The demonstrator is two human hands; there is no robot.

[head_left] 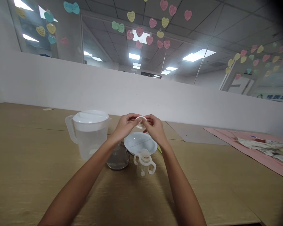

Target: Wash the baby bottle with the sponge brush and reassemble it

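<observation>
My left hand [125, 126] and my right hand [156, 128] both pinch a small white, round bottle collar [139, 126], holding it up above a white bowl [139, 143]. Thumbs press on its near face, and the fingers curl behind it; whether a nipple sits inside is too small to tell. Below the hands, a clear baby bottle [143, 169] with two white side handles stands upright with its neck uncovered. Left of the bottle is a clear glass vessel [118, 160], partly hidden behind my left forearm.
A lidded translucent plastic pitcher [92, 138] stands on the left, its handle pointing left. Something yellow-green [159, 150] shows beside the bowl. At the right, a pink cloth [240, 149] carries patterned fabric and a pen. A white wall [89, 84] with windows rises behind the table.
</observation>
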